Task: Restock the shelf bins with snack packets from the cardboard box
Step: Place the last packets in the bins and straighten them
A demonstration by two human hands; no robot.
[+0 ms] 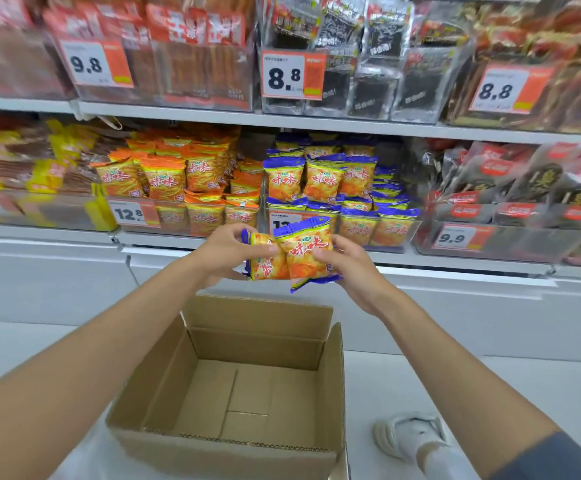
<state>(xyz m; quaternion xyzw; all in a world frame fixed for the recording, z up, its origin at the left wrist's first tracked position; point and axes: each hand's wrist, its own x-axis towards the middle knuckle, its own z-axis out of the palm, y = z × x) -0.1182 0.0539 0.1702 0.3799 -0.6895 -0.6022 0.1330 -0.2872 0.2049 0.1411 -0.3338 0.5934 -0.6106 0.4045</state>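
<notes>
Price tag (pixel 283 221): above the cardboard box (pixel 257 348); digits past the first "1" are covered by the right packet (pixel 304 258).
Left packet (pixel 268 263): above the box, partly covered by the thumb of the left hand (pixel 228 251) and by the right packet.
Top-shelf packets (pixel 195 29): far above the box, blurred, print unreadable.
Box's near wall (pixel 212 459): cut off by the bottom edge.
Shoe (pixel 406 438): right of the box, partly behind the right forearm.

Both arms stretched forward, the two grips close together at mid-height.

The left grip (pixel 228 252) ends a bare forearm running up from the lower left, thumb on top and fingers curled, pinching a snack packet (pixel 266 259). The right grip (pixel 351 268) ends a bare forearm from the lower right, wrist bent inward, fingers curled round a second snack packet (pixel 308 254). A dark sleeve (pixel 559 455) covers the right upper arm.
</notes>
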